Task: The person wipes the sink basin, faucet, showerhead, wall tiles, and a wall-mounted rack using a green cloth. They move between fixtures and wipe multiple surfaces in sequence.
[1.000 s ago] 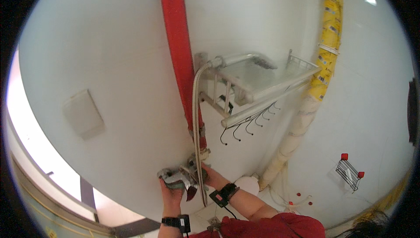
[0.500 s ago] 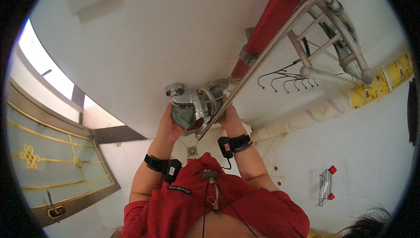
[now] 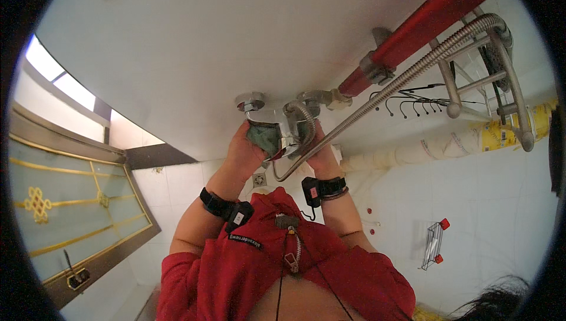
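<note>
A chrome shower mixer [image 3: 285, 122] is fixed to the white wall ahead of me, with a flexible metal hose [image 3: 354, 120] looping from it. A green cloth [image 3: 265, 136] lies against the mixer's underside and left part. My left hand [image 3: 243, 153] is closed on the cloth at the mixer's left end. My right hand [image 3: 321, 157] reaches up to the right end, behind the hose. Its fingers are partly hidden there, closed around the other side of the cloth. Black straps with small boxes sit on both wrists.
A red pipe [image 3: 424, 20] rises to the upper right beside a metal rack [image 3: 483, 79]. Black hooks [image 3: 413, 101] hang near a wrapped pipe [image 3: 424, 151]. A wire basket [image 3: 434, 244] is on the right wall, a glass-panelled door [image 3: 76, 203] at left, a floor drain [image 3: 259, 179] below.
The view has shifted, so mixer, pipe and rack sit farther right. Both hands stay at the mixer with the cloth; the hose's lower loop has swung slightly.
</note>
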### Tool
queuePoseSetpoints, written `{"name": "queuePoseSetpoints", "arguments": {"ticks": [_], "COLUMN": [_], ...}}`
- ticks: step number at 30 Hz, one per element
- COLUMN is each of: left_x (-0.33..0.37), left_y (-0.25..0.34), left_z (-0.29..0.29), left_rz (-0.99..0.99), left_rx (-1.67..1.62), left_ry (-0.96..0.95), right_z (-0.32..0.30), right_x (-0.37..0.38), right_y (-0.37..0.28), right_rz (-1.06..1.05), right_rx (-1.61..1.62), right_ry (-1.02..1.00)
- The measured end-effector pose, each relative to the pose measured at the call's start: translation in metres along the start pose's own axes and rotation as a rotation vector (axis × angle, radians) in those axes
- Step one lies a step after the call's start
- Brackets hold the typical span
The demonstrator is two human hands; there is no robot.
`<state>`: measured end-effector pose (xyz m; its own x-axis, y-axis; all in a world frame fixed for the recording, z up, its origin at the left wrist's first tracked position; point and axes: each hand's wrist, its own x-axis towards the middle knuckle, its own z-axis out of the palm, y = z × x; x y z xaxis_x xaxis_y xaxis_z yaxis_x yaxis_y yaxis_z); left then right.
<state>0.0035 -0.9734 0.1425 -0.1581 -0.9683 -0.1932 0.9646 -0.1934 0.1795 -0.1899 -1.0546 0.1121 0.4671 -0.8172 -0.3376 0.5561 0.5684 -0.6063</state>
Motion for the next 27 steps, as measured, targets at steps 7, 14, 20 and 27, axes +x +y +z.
{"name": "queuePoseSetpoints", "arguments": {"ticks": [7, 14, 20, 27], "left_x": [-0.009, -0.013, -0.018, -0.023], "left_y": [-0.017, -0.008, -0.007, 0.024], "left_z": [0.001, 0.005, -0.023, -0.032], "left_rz": [-0.025, -0.132, -0.100, -0.092], "left_rx": [0.952, 1.237, 1.307, 1.076], "left_ry": [0.276, 0.178, 0.128, 0.144], "right_z": [-0.020, -0.047, -0.022, 0.019], "right_x": [-0.014, -0.042, -0.090, -0.085], "right_y": [0.016, 0.025, 0.045, 0.075], "right_rz": [-0.095, -0.309, -0.819, -1.281], "right_rx": [-0.178, 0.055, -0.429, -1.477], "right_ry": [0.215, 0.499, 0.638, -0.092]}}
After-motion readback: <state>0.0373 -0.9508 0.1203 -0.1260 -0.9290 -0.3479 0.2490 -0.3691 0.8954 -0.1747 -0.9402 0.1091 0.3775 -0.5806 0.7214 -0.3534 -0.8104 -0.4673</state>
